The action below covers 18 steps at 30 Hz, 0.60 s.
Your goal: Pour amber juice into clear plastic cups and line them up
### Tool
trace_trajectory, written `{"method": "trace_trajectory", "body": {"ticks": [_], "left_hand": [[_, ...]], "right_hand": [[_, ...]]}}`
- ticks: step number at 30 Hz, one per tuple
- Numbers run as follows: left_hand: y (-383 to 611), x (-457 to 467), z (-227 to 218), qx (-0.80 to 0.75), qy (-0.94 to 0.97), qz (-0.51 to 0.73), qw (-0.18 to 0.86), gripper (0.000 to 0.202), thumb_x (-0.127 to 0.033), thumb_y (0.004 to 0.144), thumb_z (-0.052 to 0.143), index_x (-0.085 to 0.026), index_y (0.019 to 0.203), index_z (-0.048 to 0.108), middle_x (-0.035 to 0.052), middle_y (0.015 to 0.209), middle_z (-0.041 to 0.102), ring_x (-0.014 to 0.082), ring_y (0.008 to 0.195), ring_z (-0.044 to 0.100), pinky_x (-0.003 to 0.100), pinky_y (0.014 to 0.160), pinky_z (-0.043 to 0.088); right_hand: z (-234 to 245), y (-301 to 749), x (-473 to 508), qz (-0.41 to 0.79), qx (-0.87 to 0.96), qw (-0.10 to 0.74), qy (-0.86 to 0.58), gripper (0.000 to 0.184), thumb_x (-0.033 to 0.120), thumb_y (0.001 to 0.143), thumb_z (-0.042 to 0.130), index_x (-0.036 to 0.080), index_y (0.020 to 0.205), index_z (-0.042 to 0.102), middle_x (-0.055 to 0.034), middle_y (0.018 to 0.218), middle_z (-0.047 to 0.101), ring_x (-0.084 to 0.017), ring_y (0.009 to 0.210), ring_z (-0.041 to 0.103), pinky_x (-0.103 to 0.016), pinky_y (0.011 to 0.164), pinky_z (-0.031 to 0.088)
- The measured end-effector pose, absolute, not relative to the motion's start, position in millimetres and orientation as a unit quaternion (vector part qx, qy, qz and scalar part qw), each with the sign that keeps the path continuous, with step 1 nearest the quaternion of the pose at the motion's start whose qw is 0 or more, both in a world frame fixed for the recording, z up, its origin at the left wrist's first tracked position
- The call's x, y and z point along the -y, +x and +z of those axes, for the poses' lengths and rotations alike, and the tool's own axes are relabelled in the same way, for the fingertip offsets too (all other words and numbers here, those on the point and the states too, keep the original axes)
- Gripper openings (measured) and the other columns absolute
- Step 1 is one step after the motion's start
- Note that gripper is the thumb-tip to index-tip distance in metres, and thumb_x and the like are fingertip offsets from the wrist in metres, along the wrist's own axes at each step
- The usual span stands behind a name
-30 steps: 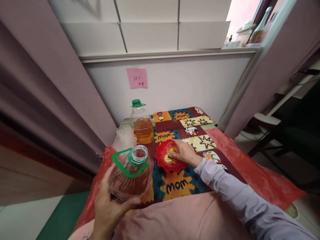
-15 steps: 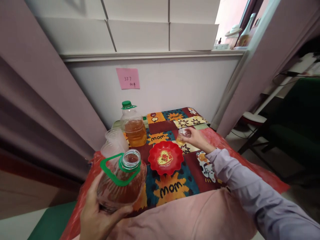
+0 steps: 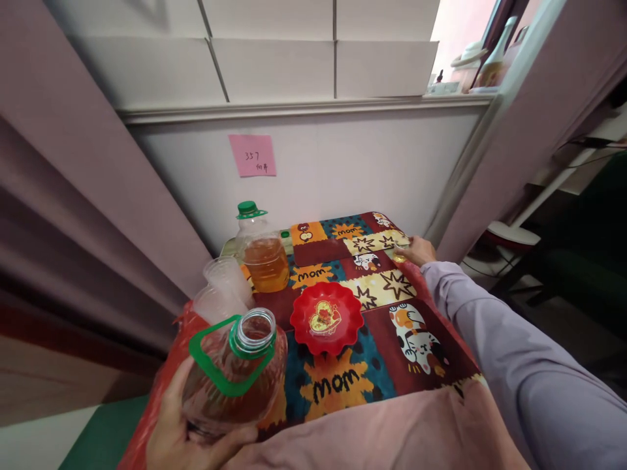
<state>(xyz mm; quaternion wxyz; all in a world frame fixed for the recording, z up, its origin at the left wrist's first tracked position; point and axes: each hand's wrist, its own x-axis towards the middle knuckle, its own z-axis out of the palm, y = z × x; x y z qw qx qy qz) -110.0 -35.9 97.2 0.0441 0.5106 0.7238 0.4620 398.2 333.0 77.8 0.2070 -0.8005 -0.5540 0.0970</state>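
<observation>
Cradles the uncapped jug (image 3: 247,406) from its near side in the half-curled left hand (image 3: 177,438). Pinches a small clear cup (image 3: 399,257) at the fingertips of the right hand (image 3: 421,250), beyond and right of the red bowl (image 3: 351,318).

The bottom edge cuts off the left hand (image 3: 169,421), and the open jug (image 3: 230,391) hides part of its fingers. That jug also covers the lower part of the stacked cups (image 3: 223,290). The right hand (image 3: 420,250) masks much of the small cup (image 3: 400,256), its outline blurred. The right sleeve (image 3: 509,339) runs out of view.
</observation>
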Motion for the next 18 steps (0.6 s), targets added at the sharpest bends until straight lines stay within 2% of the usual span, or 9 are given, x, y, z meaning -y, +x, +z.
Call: {"method": "trace_trajectory", "body": {"ticks": [3,8,14,16,18], "left_hand": [[-115,39,91,-0.741,0.493,0.451,0.066,0.13,-0.08,0.042,0.103,-0.025,0.152,0.062,0.0175,0.137,0.079,0.0521,0.12,0.077,0.067,0.102,0.065],[-114,41,92,-0.748,0.485,0.446,0.079,0.131,-0.075,0.043,0.104,-0.023,0.155,0.06,0.0184,0.138,0.078,0.0502,0.122,0.077,0.063,0.102,0.066],[-101,36,102,-0.715,0.501,0.483,0.065,0.124,-0.078,0.046,0.103,-0.026,0.152,0.063,0.0156,0.137,0.08,0.0498,0.122,0.078,0.066,0.104,0.066],[-98,35,103,-0.709,0.506,0.488,0.056,0.124,-0.081,0.046,0.101,-0.026,0.15,0.064,0.0167,0.139,0.079,0.0511,0.125,0.077,0.068,0.107,0.064],[-98,35,103,-0.705,0.508,0.494,0.047,0.124,-0.084,0.045,0.1,-0.026,0.149,0.064,0.0174,0.139,0.079,0.052,0.127,0.076,0.069,0.108,0.063]], "right_hand": [[66,398,-340,0.098,0.548,0.203,-0.805,0.077,0.046,0.083,0.094,0.007,0.147,0.074,-0.0291,0.134,0.081,-0.04,0.123,0.079,-0.042,0.099,0.06],[57,399,-347,0.103,0.542,0.207,-0.808,0.071,0.047,0.084,0.092,0.009,0.142,0.076,-0.0292,0.133,0.081,-0.04,0.124,0.078,-0.042,0.099,0.058],[61,393,-340,0.124,0.55,0.25,-0.787,0.074,0.05,0.079,0.096,0.01,0.138,0.075,-0.0292,0.134,0.081,-0.041,0.127,0.077,-0.044,0.105,0.058],[65,391,-333,0.133,0.547,0.275,-0.779,0.083,0.05,0.077,0.098,0.008,0.143,0.071,-0.0318,0.138,0.078,-0.044,0.13,0.076,-0.048,0.109,0.057],[73,386,-323,0.132,0.534,0.315,-0.773,0.102,0.052,0.077,0.099,0.003,0.157,0.058,-0.0381,0.15,0.069,-0.048,0.14,0.069,-0.052,0.116,0.053]]}}
